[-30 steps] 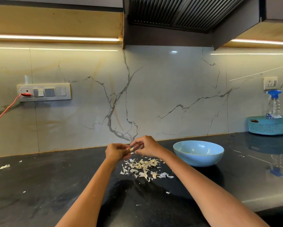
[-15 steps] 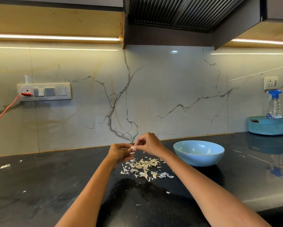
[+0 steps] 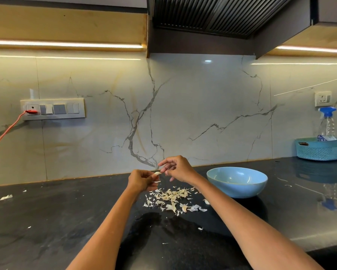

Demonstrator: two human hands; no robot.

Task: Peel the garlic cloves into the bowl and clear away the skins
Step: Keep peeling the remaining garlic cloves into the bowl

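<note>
My left hand [image 3: 142, 180] pinches a pale garlic clove [image 3: 157, 173] above the black counter, left of the bowl. Just right of the clove hovers my right hand [image 3: 179, 168], its fingers loosely spread and its fingertips close to the clove's tip. A small flake of skin [image 3: 157, 181] sits just under my left fingers. Below both hands, a pile of garlic skins [image 3: 171, 197] lies scattered on the counter. The light blue bowl [image 3: 237, 190] stands to the right of the pile; its inside is mostly hidden from here.
A teal basket [image 3: 321, 151] with a spray bottle [image 3: 327, 123] stands at the back right. An orange cable [image 3: 5, 131] runs from the wall switch panel [image 3: 52, 109]. Stray skin scraps [image 3: 5, 197] lie on the far left of the counter.
My right hand has lifted slightly off the clove and its fingers have spread. The left hand stays in place holding the clove, which now shows more.
</note>
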